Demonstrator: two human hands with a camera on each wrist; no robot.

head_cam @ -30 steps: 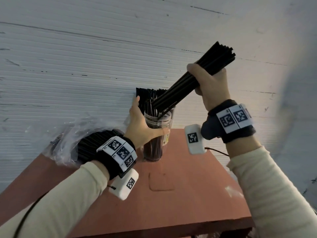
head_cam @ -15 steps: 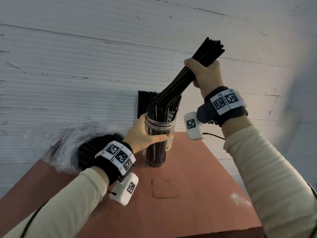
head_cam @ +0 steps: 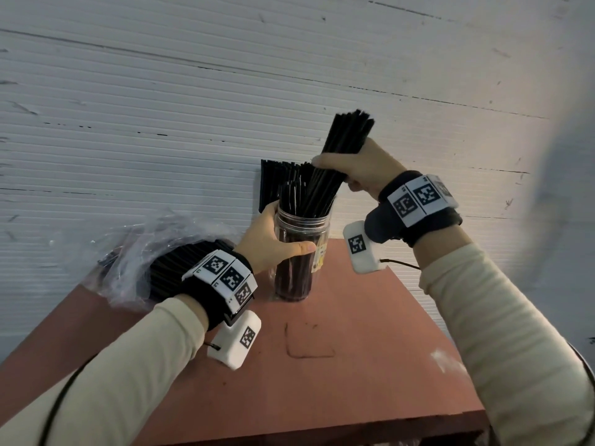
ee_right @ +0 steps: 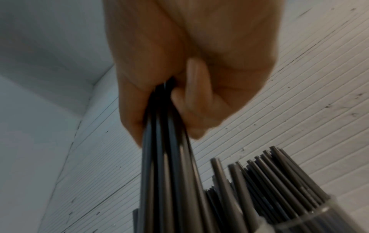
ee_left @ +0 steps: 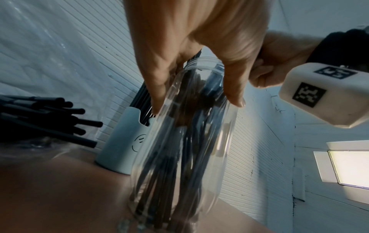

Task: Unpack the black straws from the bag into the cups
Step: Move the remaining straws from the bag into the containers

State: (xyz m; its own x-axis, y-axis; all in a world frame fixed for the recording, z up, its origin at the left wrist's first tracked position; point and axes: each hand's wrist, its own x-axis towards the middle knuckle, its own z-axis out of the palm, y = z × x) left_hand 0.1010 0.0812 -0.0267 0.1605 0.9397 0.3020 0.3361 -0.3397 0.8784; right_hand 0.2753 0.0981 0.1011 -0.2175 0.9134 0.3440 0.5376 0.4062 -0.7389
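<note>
A clear plastic cup [head_cam: 297, 249] [ee_left: 189, 141] stands on the red-brown table [head_cam: 354, 365], part-filled with black straws. My left hand [head_cam: 273, 239] [ee_left: 191, 63] grips the cup near its rim. My right hand [head_cam: 354, 169] [ee_right: 179, 78] holds a bundle of black straws [head_cam: 346, 136] [ee_right: 165, 173] steeply tilted, its lower ends inside the cup's mouth. Behind the cup a pale cup [ee_left: 123, 141] holds more straws [head_cam: 273, 178]. A crumpled clear bag [head_cam: 141, 252] with black straws [ee_left: 49, 118] lies at the left.
A ribbed white wall [head_cam: 193, 123] stands directly behind the table. The table's front edge [head_cam: 322, 432] runs near the bottom of the head view. A lit window [ee_left: 349, 168] shows at the right in the left wrist view.
My right hand has come down and leftward with the bundle, which now stands steeper and deeper in the clear cup. My left hand has shifted from the straw tops to the cup's side.
</note>
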